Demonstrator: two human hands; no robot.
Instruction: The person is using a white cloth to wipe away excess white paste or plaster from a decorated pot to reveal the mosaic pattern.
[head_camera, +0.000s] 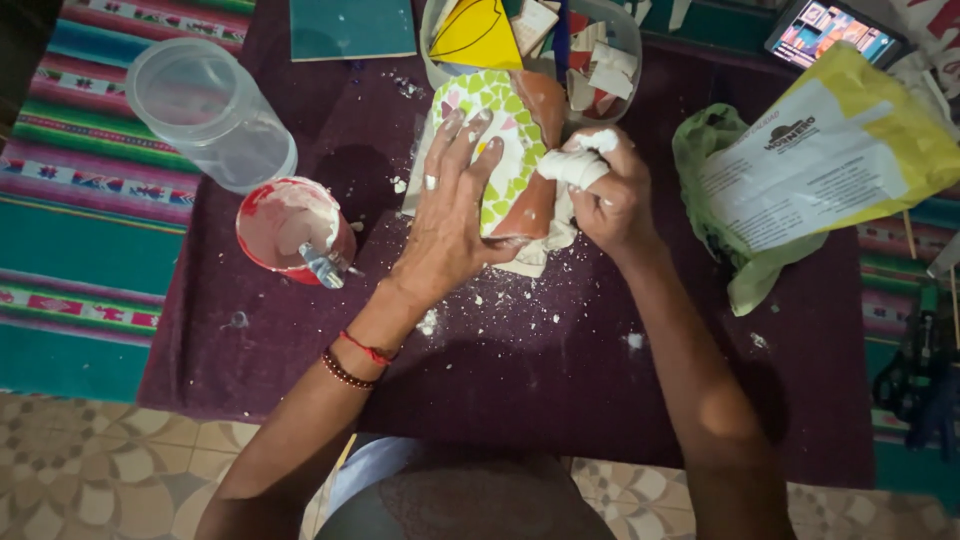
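Note:
A terracotta pot lies on its side on the dark purple cloth, covered with a mosaic of green, white and pink tile pieces. My left hand rests flat across the mosaic and steadies the pot. My right hand is closed around a white, grout-smeared cloth wad pressed against the pot's bare clay side. White crumbs lie scattered on the cloth below the pot.
A red bowl of white paste with a tool in it sits to the left, beside a clear plastic jar. A tub of tile shards stands behind the pot. A yellow-and-white bag lies right, a tablet beyond.

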